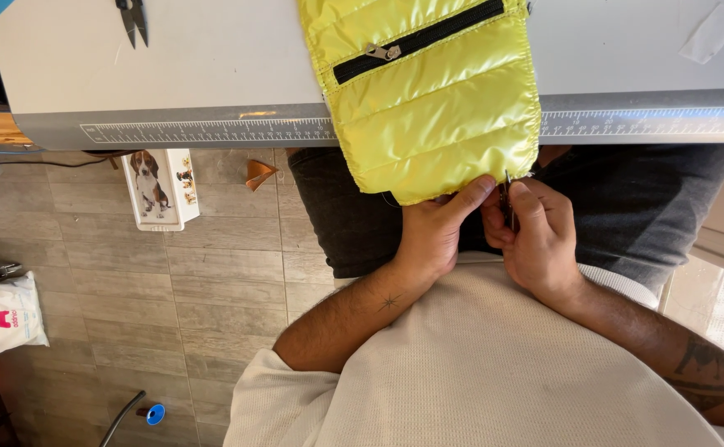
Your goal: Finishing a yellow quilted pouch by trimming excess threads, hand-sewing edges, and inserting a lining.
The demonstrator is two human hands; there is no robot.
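Head view: left hand [435,232] pinching near edge of yellow quilted pouch [432,95] overhanging grey table [213,74]; right hand [536,236] clasping small dark tool [508,203] just beside it.

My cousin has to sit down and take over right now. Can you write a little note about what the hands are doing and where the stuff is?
Left hand: fingers pinch the lower edge of the yellow quilted pouch.
Right hand: closed on a small thin tool at the same edge; what kind it is cannot be told.
The pouch hangs over the front of the grey table, over the lap; its black zipper is shut.
Small snips lie at the table's far left.
Done: the pouch looks sewn together.
Left: the work at the bottom edge is in hand.
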